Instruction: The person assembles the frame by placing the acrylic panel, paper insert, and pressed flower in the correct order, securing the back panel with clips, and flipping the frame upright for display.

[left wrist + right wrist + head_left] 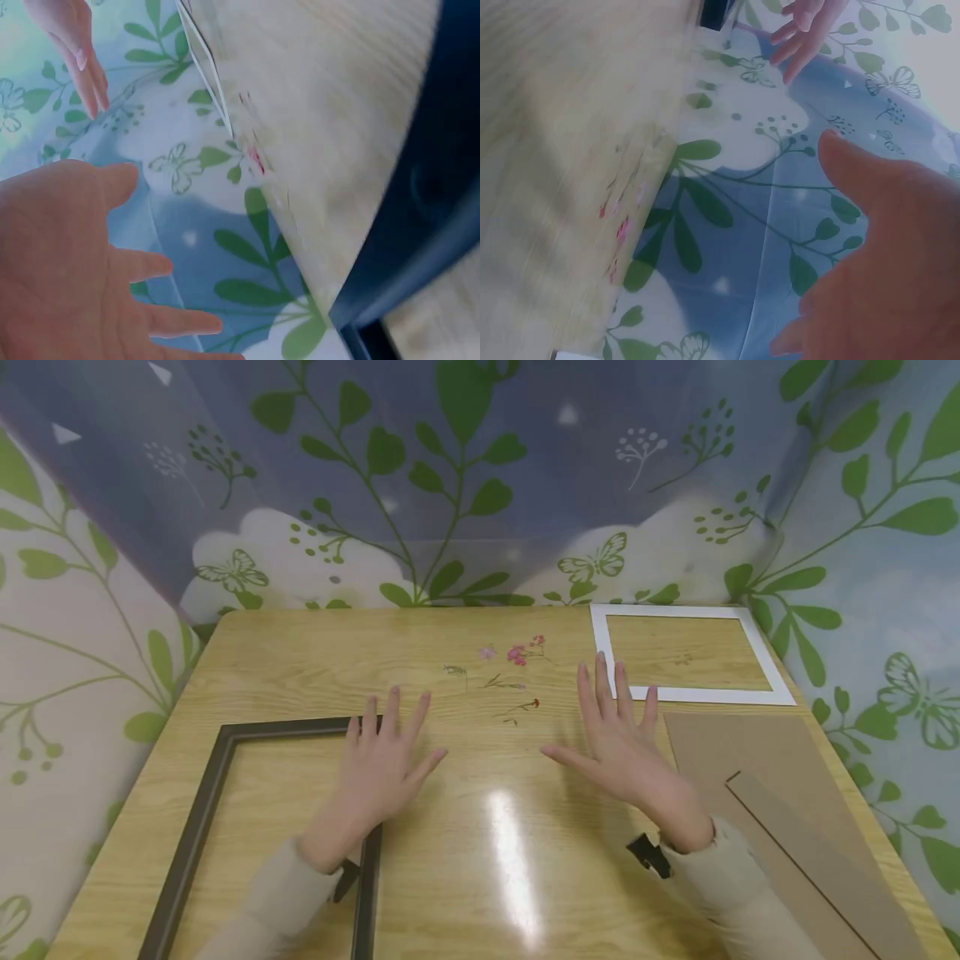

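Observation:
My left hand point(381, 768) is spread with straight fingers over the right side of a dark picture frame point(202, 810), holding nothing. To the right, my right hand point(621, 752) also has its fingers spread, its fingertips overlapping the corner of a white mat border point(697, 695) in the head view. Between and beyond the hands lie small dried flowers: a pink cluster point(517, 654), a pale pink bloom point(487, 652), a red one point(535, 703) and several thin sprigs point(455, 670). Both wrist views show the hands raised above the tabletop.
A brown backing board point(750, 752) lies at the right with a folded-out strip point(810, 860) on it. Faint small sprigs point(684, 659) show inside the white border. The wooden table point(457, 868) meets a leaf-patterned curtain point(450, 552) at its back and sides.

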{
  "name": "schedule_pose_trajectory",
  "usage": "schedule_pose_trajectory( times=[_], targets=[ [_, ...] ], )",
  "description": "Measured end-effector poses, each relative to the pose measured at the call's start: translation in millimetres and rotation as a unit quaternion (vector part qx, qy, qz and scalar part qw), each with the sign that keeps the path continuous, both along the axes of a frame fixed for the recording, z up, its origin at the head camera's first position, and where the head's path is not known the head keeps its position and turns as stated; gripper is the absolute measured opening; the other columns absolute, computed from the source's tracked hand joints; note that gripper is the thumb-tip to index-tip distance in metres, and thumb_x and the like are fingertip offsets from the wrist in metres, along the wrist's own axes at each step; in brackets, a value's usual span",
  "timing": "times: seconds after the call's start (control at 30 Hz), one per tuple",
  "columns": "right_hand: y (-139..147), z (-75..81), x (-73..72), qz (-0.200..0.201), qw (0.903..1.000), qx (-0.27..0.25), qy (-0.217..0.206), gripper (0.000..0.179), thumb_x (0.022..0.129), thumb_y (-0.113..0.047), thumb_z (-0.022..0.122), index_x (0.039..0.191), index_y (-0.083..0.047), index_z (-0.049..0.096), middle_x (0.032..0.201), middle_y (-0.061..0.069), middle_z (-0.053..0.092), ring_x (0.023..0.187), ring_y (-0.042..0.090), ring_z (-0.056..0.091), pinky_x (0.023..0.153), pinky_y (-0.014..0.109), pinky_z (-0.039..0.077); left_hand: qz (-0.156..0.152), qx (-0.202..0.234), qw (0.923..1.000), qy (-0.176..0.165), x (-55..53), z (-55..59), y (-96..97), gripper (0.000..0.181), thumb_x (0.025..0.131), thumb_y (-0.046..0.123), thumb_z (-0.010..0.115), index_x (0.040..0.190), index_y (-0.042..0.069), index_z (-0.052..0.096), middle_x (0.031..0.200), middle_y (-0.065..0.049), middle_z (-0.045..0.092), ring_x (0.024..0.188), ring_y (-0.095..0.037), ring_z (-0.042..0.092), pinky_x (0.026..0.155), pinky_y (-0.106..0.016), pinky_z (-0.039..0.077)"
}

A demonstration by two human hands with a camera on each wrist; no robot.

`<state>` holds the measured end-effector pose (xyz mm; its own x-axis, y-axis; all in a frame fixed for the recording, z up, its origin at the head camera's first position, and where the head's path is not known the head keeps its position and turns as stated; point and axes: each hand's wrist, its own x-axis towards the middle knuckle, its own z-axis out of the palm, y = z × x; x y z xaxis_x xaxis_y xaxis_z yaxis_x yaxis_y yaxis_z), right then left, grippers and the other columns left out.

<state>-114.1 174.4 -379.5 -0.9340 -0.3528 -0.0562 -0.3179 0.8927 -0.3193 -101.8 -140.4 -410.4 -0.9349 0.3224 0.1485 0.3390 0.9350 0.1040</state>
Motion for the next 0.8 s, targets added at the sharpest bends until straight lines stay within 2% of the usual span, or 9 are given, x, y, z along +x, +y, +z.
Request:
schedule_pose_trajectory(
  times=[0.3, 0.53, 0.7, 0.8],
  targets=[
    [-23.4, 11.1, -2.6, 0.025, 0.9989, -0.03, -0.026, 0.106, 0.093, -0.071, 0.043, 0.154, -0.014, -0.023, 0.156, 0.005, -0.037, 0.141, 0.023, -0.035, 0.107, 0.061, -0.025, 0.028, 0.023, 0.9993, -0.014, -4.1, 11.6, -26.1, 0.077, 0.098, 0.057, 0.049, 0.158, 0.014, 0.026, 0.155, -0.031, 0.026, 0.138, -0.059, 0.025, 0.104, -0.071, 0.03],
    [-46.3, 17.4, -7.7, 0.041, 0.9977, -0.04, -0.037, 0.104, 0.093, -0.073, 0.04, 0.153, -0.017, -0.024, 0.154, 0.002, -0.039, 0.142, 0.021, -0.034, 0.108, 0.062, -0.023, 0.061, 0.032, 0.9968, -0.041, -4.9, 21.5, -58.2, 0.076, 0.101, 0.054, 0.047, 0.159, 0.013, 0.022, 0.157, -0.032, 0.02, 0.139, -0.059, 0.019, 0.106, -0.073, 0.021],
    [-60.6, 15.7, -11.7, 0.053, 0.996, -0.056, -0.044, 0.104, 0.093, -0.073, 0.039, 0.151, -0.02, -0.028, 0.154, 0.002, -0.039, 0.142, 0.021, -0.033, 0.107, 0.062, -0.024, 0.07, 0.045, 0.9953, -0.05, -2.6, 25.7, -80.3, 0.075, 0.101, 0.05, 0.05, 0.159, 0.012, 0.022, 0.156, -0.033, 0.019, 0.139, -0.061, 0.015, 0.105, -0.075, 0.018],
    [-70.1, 13.0, -14.0, 0.058, 0.9943, -0.073, -0.052, 0.104, 0.093, -0.073, 0.04, 0.149, -0.022, -0.031, 0.155, 0.003, -0.037, 0.143, 0.021, -0.033, 0.107, 0.06, -0.026, 0.069, 0.054, 0.9926, -0.083, -1.6, 26.1, -95.9, 0.077, 0.101, 0.051, 0.049, 0.16, 0.013, 0.017, 0.158, -0.034, 0.014, 0.14, -0.062, 0.01, 0.105, -0.077, 0.014]
  ],
)
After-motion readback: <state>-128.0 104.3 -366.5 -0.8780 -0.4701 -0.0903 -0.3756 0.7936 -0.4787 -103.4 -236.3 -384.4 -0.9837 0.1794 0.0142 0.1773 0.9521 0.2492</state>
